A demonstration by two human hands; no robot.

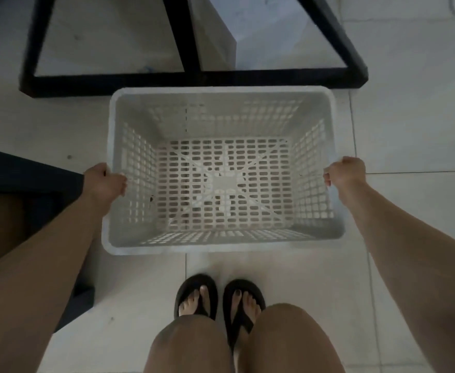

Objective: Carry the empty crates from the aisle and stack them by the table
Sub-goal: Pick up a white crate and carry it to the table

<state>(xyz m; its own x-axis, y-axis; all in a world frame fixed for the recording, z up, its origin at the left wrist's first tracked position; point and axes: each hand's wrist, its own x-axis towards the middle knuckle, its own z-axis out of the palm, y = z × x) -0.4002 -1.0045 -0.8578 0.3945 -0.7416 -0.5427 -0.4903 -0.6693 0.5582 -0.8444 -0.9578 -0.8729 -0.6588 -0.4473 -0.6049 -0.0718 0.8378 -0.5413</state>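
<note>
We see a pale tiled floor, dimly lit. A black frame lies ahead, dark furniture at our left.

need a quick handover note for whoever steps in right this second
Left hand: grips the crate's left rim.
Right hand: grips its right rim.
Crate: white, perforated, empty, upright and level, right beside the black frame, probably the table's base. I cannot tell whether it rests on the tiled floor or hangs just above it.
Done: this crate has reached the table. No other crate or stack is in view.
Left: set it down, let go, fetch the remaining crates from the aisle and stack them here.
</note>
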